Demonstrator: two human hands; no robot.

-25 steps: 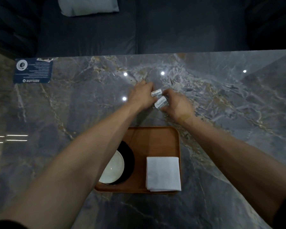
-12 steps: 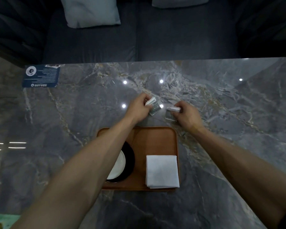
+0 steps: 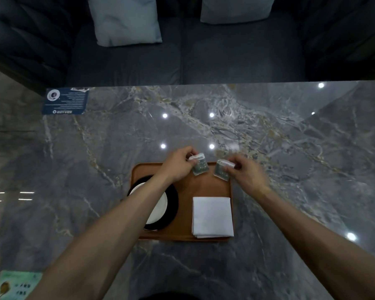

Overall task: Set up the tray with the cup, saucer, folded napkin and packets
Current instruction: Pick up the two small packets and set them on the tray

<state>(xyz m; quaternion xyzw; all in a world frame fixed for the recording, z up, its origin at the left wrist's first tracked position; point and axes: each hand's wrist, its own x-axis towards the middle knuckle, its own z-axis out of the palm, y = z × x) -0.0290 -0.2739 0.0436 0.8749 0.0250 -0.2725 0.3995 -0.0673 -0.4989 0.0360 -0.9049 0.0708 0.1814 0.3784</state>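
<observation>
Packets have come back with us from the bare marble to the tray's (image 3: 136, 176) far edge: our left hand (image 3: 178, 164) pinches one packet (image 3: 200, 166), our right hand (image 3: 246, 173) pinches the other packet (image 3: 221, 171). Saucer (image 3: 171, 204) and cup sit at the tray's left, the folded napkin (image 3: 212, 216) at its near right corner, so we judge only laying the packets down remains.

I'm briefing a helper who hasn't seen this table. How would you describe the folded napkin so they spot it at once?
Find the brown tray on the marble table. In its near right corner lies the napkin, a flat white square. Nothing else on the tray is square and white; the neighbouring cup and black saucer are round.
</observation>
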